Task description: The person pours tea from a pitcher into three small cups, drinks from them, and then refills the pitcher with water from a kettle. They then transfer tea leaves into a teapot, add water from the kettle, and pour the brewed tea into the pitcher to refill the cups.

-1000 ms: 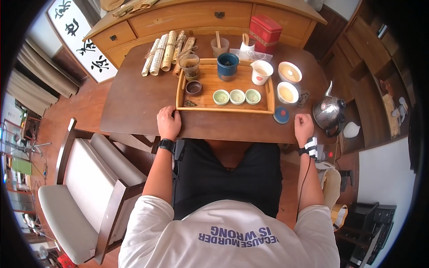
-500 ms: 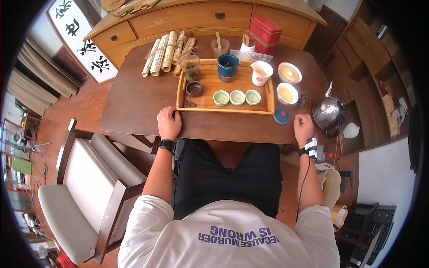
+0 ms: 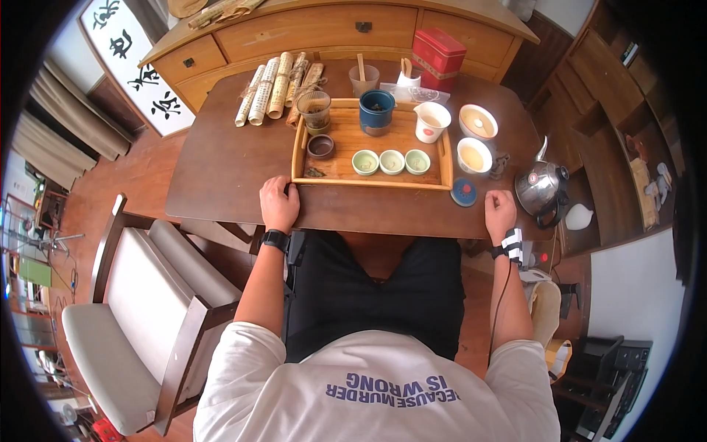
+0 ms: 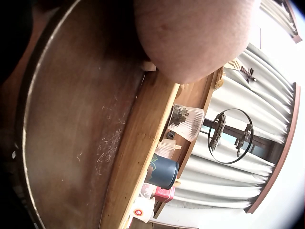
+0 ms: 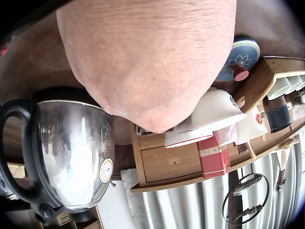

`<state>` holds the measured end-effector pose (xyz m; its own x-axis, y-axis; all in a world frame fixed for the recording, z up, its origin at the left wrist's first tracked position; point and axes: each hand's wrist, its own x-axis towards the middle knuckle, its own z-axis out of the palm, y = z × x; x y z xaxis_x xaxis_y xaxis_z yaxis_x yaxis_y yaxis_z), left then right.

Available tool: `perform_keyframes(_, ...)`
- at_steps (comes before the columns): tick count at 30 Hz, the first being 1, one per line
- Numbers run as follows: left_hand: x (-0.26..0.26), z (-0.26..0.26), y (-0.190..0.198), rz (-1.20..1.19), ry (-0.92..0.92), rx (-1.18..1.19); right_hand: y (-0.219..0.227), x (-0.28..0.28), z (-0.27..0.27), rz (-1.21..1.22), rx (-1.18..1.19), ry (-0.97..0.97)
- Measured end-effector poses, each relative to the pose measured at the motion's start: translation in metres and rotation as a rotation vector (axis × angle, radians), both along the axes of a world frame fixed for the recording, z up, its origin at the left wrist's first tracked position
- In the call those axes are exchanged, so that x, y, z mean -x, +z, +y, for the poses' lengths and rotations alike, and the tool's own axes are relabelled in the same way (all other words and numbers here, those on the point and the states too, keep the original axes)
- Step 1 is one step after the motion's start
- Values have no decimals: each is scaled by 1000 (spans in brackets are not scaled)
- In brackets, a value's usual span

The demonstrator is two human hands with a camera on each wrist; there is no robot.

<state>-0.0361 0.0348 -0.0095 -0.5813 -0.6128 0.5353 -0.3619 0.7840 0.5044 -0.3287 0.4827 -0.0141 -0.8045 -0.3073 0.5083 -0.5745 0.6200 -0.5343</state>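
My left hand (image 3: 279, 203) rests on the front of the dark table, just off the near left corner of the wooden tray (image 3: 368, 182), and holds nothing. On the right, my right hand (image 3: 500, 210) lies on the table between a blue lid (image 3: 464, 191) and a steel kettle (image 3: 536, 186), its fingers loosely curled and hidden from the wrist camera. Three small green cups (image 3: 392, 161) stand in a row on the tray. Behind them are a blue lidless pot (image 3: 375, 110), a white pitcher (image 3: 431, 121), a ribbed glass (image 3: 315, 110) and a small brown cup (image 3: 320, 146).
Two white bowls, the nearer bowl (image 3: 474, 155) and the farther bowl (image 3: 478, 121), sit right of the tray. Rolled scrolls (image 3: 272, 86) lie at the back left. A red box (image 3: 439, 60) stands at the back right. An armchair (image 3: 147, 295) is at the left.
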Motion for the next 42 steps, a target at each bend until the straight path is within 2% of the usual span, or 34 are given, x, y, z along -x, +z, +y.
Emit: perform_keyframes(42,0,0,0,9,-7,0,1,0,1,17,-21,0)
